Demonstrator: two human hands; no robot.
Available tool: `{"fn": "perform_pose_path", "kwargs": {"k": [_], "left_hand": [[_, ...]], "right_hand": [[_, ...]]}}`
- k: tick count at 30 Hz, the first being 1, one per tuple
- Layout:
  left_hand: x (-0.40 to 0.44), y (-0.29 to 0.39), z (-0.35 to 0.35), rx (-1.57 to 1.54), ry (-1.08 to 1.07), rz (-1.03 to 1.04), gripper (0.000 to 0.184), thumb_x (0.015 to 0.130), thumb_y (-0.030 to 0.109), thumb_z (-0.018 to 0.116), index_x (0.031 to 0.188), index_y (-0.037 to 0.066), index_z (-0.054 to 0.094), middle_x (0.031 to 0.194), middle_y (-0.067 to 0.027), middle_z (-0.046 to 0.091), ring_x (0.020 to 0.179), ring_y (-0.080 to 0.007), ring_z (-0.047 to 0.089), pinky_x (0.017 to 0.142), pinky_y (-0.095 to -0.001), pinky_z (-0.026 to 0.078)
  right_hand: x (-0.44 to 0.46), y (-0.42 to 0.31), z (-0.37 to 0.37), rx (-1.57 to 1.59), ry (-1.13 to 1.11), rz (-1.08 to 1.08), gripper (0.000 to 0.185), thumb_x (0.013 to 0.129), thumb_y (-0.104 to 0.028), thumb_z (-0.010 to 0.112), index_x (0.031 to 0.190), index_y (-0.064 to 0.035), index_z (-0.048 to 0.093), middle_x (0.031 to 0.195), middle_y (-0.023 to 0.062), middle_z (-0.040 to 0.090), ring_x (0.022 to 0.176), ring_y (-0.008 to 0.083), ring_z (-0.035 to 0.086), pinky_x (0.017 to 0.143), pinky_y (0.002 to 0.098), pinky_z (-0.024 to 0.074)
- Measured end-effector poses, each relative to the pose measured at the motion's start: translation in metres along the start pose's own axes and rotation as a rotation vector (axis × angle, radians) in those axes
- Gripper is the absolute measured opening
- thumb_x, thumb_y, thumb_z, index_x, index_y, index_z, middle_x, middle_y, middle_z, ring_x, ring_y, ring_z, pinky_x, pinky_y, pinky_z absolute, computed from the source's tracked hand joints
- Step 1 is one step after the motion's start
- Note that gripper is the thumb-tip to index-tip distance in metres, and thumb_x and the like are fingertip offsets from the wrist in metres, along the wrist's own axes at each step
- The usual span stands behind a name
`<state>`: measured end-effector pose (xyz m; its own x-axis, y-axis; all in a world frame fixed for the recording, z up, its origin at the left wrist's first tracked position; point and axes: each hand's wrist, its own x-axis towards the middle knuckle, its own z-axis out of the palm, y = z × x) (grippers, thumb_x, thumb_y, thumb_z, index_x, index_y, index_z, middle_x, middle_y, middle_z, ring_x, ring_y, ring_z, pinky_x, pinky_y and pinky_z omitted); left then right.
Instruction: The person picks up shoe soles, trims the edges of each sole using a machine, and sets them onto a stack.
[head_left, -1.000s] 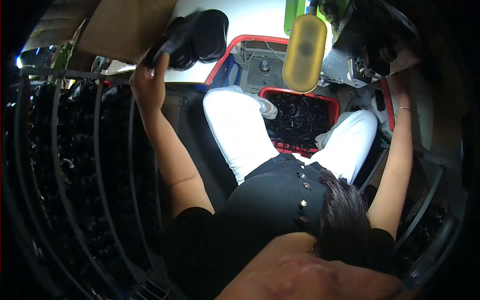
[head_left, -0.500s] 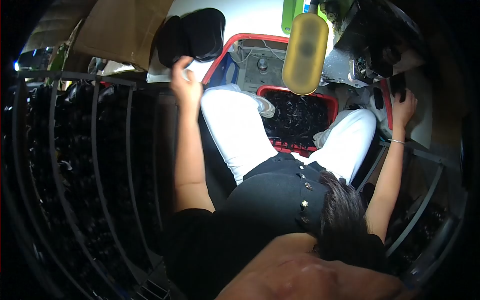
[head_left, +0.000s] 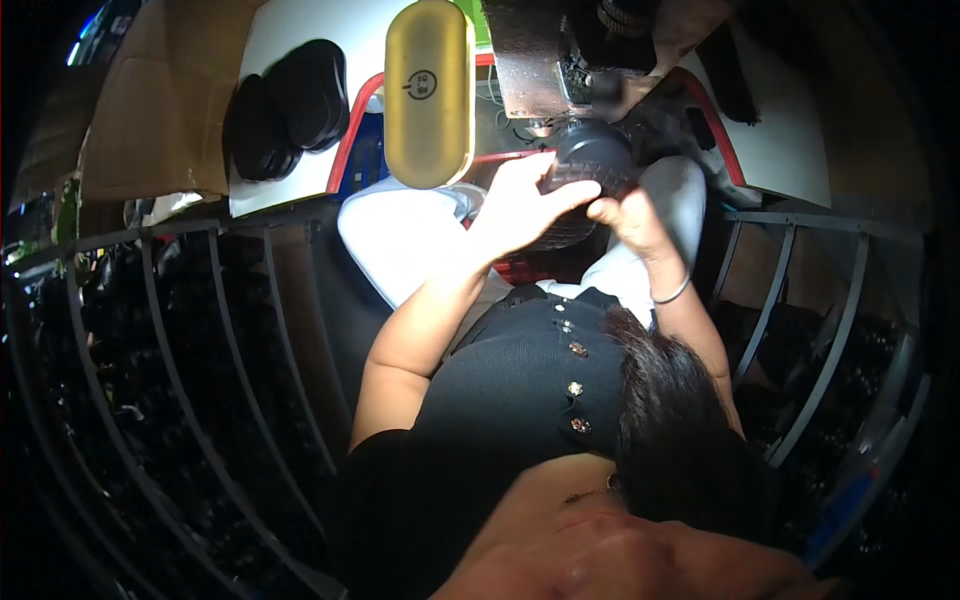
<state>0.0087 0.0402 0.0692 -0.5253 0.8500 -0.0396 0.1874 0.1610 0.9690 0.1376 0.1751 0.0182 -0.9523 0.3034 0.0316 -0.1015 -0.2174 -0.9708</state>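
Note:
Both my hands are close together at the machine, above my lap. My left hand grips one side of a black shoe sole, its thumb lying along the near edge. My right hand holds the other side of the same sole, with thumb and fingers bent against it. The sole is just below the dark machine head. A pile of black soles lies on the white tabletop at the left. Another black sole is on the right part of the table.
A yellow lamp hangs left of the machine. Red edging runs round the table's cutout. Brown cardboard stands at the far left. Metal racks with dark items flank me on both sides.
My left hand has moved right, from beside the sole pile to the machine. My right hand has come inward from the right table, and both now hold a sole. The camera view has shifted.

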Motion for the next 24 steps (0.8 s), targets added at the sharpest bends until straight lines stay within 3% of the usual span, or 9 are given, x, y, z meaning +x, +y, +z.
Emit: {"fn": "perform_pose_path", "kwargs": {"k": [2, 3, 5, 10, 11, 15, 19, 21, 24], "left_hand": [[0.007, -0.004, -0.002, 0.013, 0.087, -0.004, 0.032, 0.075, 0.029, 0.072, 0.082, -0.001, 0.064, 0.072, -0.0096, 0.065, 0.064, -0.0112, 0.056, 0.061, -0.0284, 0.045], [0.006, 0.01, 0.0, -0.189, 0.151, -0.036, 0.031, 0.075, 0.029, 0.073, 0.083, 0.0, 0.065, 0.072, -0.0087, 0.065, 0.065, -0.0102, 0.057, 0.061, -0.0274, 0.045], [0.01, -0.016, 0.0, -0.199, 0.144, -0.116, 0.029, 0.077, 0.025, 0.071, 0.091, -0.001, 0.065, 0.077, -0.008, 0.066, 0.07, -0.0102, 0.059, 0.065, -0.0259, 0.048], [0.002, -0.014, 0.009, -0.43, 0.187, 0.007, 0.024, 0.082, 0.012, 0.066, 0.101, -0.002, 0.063, 0.09, -0.0077, 0.066, 0.08, -0.0114, 0.061, 0.074, -0.0259, 0.049], [0.001, -0.019, 0.01, -0.462, 0.196, 0.023, 0.022, 0.083, 0.01, 0.065, 0.102, -0.002, 0.063, 0.092, -0.0077, 0.066, 0.081, -0.0117, 0.06, 0.076, -0.0263, 0.049], [0.0, -0.03, 0.009, -0.439, 0.17, 0.029, 0.026, 0.083, 0.007, 0.063, 0.108, -0.001, 0.059, 0.097, -0.0074, 0.065, 0.086, -0.0123, 0.06, 0.078, -0.0269, 0.048], [-0.002, -0.023, 0.0, -0.393, 0.187, -0.011, 0.03, 0.082, 0.008, 0.066, 0.108, -0.001, 0.056, 0.095, -0.0066, 0.064, 0.085, -0.013, 0.059, 0.077, -0.0261, 0.047], [-0.004, -0.023, -0.006, -0.362, 0.229, -0.091, 0.035, 0.079, 0.005, 0.068, 0.11, -0.004, 0.054, 0.094, -0.0071, 0.064, 0.083, -0.011, 0.059, 0.073, -0.0227, 0.047], [-0.013, -0.041, -0.022, -0.093, 0.231, -0.051, 0.036, 0.078, 0.005, 0.069, 0.109, -0.005, 0.053, 0.093, -0.0066, 0.064, 0.079, -0.0104, 0.059, 0.07, -0.0212, 0.047]], "right_hand": [[-0.011, 0.032, 0.01, -0.115, -0.053, 0.204, 0.039, 0.077, -0.013, 0.071, 0.11, 0.0015, 0.057, 0.105, 0.0076, 0.062, 0.096, 0.0157, 0.056, 0.086, 0.0293, 0.0446], [-0.016, 0.052, 0.012, -0.165, -0.107, 0.284, 0.037, 0.077, -0.013, 0.072, 0.108, 0.0016, 0.059, 0.104, 0.0072, 0.063, 0.095, 0.0154, 0.056, 0.085, 0.0291, 0.0446], [-0.024, 0.075, 0.022, -0.055, -0.019, 0.253, 0.035, 0.077, -0.014, 0.072, 0.106, 0.0013, 0.061, 0.101, 0.0067, 0.064, 0.092, 0.0141, 0.056, 0.084, 0.0284, 0.0447], [-0.04, 0.058, -0.01, -0.145, -0.052, 0.38, 0.031, 0.083, -0.011, 0.066, 0.109, 0.0054, 0.059, 0.107, 0.0088, 0.063, 0.096, 0.0131, 0.057, 0.088, 0.0292, 0.0449], [-0.045, 0.069, -0.025, -0.037, -0.019, 0.383, 0.033, 0.084, -0.01, 0.065, 0.112, 0.005, 0.057, 0.108, 0.0087, 0.062, 0.097, 0.0123, 0.056, 0.089, 0.0287, 0.0447], [-0.057, 0.041, -0.06, -0.061, 0.142, 0.206, 0.035, 0.086, -0.007, 0.06, 0.118, 0.0025, 0.049, 0.11, 0.0061, 0.059, 0.097, 0.0107, 0.055, 0.087, 0.0263, 0.0446], [-0.044, -0.018, -0.093, -0.436, 0.233, 0.04, 0.019, 0.087, -0.01, 0.06, 0.102, -0.0012, 0.052, 0.088, -0.0001, 0.054, 0.077, 0.0059, 0.049, 0.072, 0.0201, 0.0416], [-0.029, -0.046, -0.096, -0.526, 0.257, -0.065, 0.019, 0.087, -0.012, 0.061, 0.1, -0.0005, 0.053, 0.083, -0.0012, 0.052, 0.073, 0.0052, 0.046, 0.067, 0.0194, 0.039], [-0.007, -0.076, -0.093, -0.708, 0.225, -0.114, 0.023, 0.083, -0.012, 0.066, 0.097, 0.001, 0.055, 0.082, -0.0005, 0.054, 0.074, 0.0071, 0.048, 0.069, 0.0207, 0.04]]}}
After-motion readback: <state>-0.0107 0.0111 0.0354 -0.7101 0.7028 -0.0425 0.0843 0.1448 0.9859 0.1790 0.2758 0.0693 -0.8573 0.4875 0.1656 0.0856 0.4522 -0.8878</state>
